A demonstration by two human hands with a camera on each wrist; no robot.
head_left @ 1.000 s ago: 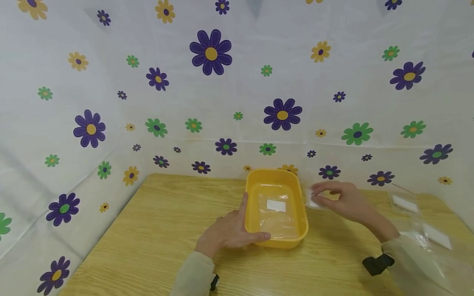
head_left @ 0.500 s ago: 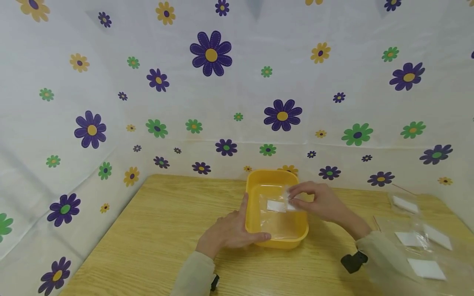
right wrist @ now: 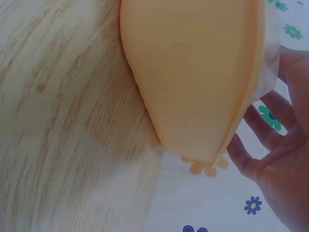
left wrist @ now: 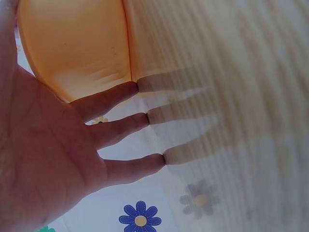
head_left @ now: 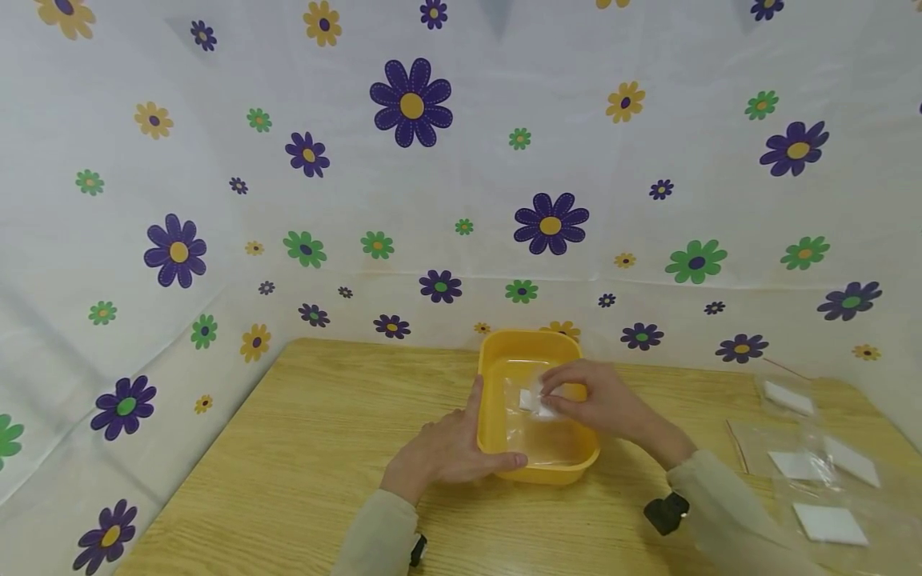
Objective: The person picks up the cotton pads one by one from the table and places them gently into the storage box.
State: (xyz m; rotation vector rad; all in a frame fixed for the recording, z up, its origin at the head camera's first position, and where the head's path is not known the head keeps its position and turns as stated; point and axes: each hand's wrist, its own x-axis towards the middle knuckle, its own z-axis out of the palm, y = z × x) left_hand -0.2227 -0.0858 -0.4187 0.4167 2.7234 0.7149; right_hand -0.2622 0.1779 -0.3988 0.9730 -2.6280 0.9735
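A yellow plastic tray (head_left: pixel 529 344) stands on the wooden table, and inside it lies a clear plastic bag (head_left: pixel 522 440) with a white slip. My left hand (head_left: pixel 446 450) steadies the tray's near left corner, thumb over the front rim and index finger along the side. In the left wrist view its other fingers (left wrist: pixel 120 129) are straight, tips on the tabletop. Over the tray's right rim reaches my right hand (head_left: pixel 612 404), pinching another clear bag with a white slip (head_left: pixel 551 410) above the first. Part of that bag (right wrist: pixel 270 72) shows past the rim in the right wrist view.
Several clear bags with white slips, such as a near one (head_left: pixel 830 524) and a far one (head_left: pixel 788 398), lie at the table's right, some overlapping. Behind the wooden table (head_left: pixel 346 400) hangs a white flowered sheet (head_left: pixel 461 176), close to the tray's far end.
My right hand has moved left, carrying the pinched bag from beside the tray to over its inside. Bags once hidden by the right sleeve now show. The left hand and tray stay put.
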